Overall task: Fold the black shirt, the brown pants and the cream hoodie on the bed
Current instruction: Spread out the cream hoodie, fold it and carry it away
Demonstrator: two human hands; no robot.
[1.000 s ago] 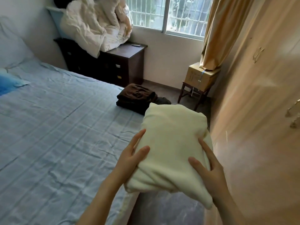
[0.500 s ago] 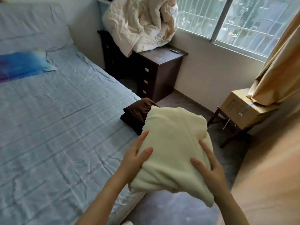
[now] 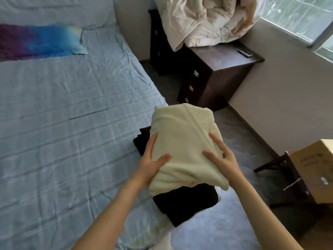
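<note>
The left hand and the right hand are gripping the folded cream hoodie by its sides, thumbs on top. A moment ago the dark pile was lying far ahead of the hands. Now it is sitting right under them, at the corner of the bed. The hoodie is going on top, so the folding is looking nearly done.
</note>
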